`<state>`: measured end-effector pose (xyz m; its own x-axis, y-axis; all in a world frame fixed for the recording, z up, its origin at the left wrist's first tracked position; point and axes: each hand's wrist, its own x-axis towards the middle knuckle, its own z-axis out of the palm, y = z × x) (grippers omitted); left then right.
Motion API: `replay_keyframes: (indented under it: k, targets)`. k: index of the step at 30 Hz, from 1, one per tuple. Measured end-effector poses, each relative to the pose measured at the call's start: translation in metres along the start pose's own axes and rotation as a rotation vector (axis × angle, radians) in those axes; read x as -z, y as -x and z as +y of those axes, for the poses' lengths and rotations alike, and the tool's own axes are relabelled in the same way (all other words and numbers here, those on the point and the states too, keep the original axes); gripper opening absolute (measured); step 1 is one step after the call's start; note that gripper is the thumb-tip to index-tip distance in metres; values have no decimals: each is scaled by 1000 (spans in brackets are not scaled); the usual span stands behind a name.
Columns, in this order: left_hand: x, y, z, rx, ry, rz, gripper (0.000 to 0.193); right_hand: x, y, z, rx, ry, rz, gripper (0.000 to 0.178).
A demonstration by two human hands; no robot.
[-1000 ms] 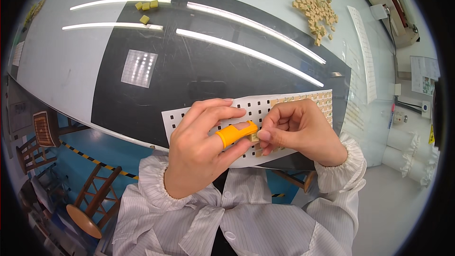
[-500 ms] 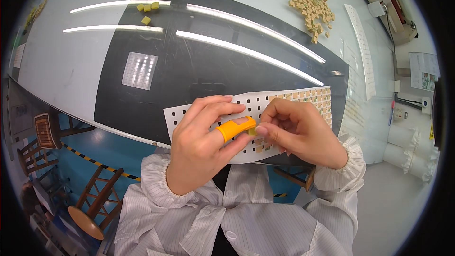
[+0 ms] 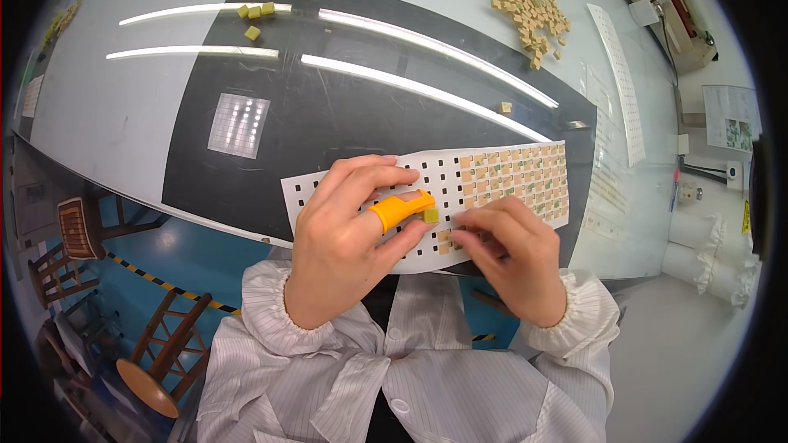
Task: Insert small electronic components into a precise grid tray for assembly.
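Observation:
My left hand (image 3: pixel 345 238) wears an orange finger sleeve (image 3: pixel 402 210) on one finger. It pinches a small yellow-green cube (image 3: pixel 431 216) between the sleeve's tip and the thumb. Beneath both hands lies a white sheet (image 3: pixel 290 189) with rows of small dark square holes; small tan squares, some with green marks, cover its right part. Just right of the cube hovers my right hand (image 3: pixel 517 258), thumb and forefinger apart with nothing visible between them. Its other fingers curl inward and are partly hidden.
A small tan block (image 3: pixel 506 107) is on the dark mat (image 3: pixel 369 123) beyond the sheet. A heap of tan blocks (image 3: pixel 532 16) lies at the far right, and several yellow-green cubes (image 3: pixel 254 33) at the far left. A clear gridded sheet (image 3: pixel 238 125) rests on the mat's left.
My right hand has drawn away from the cube, down and to the right, its fingers parting. A tan block now shows on the mat beyond the sheet. My left hand keeps its pinch.

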<state>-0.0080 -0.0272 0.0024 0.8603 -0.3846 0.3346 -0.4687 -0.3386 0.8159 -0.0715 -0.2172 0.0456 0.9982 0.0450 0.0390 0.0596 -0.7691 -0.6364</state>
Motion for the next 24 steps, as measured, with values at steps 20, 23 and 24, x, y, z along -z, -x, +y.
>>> replay_keyframes:
  k: [20,23,24]
  targets:
    - [1,0,-2,-24,-15,-5,28,-3,3,-2,-75,-85,-98,14]
    - [3,-1,-2,-40,-15,-14,29,7,-5,-2,-109,-204,-182,12]
    - [3,-2,-1,-45,-7,-14,26,10,-9,-2,-123,-275,-229,11]
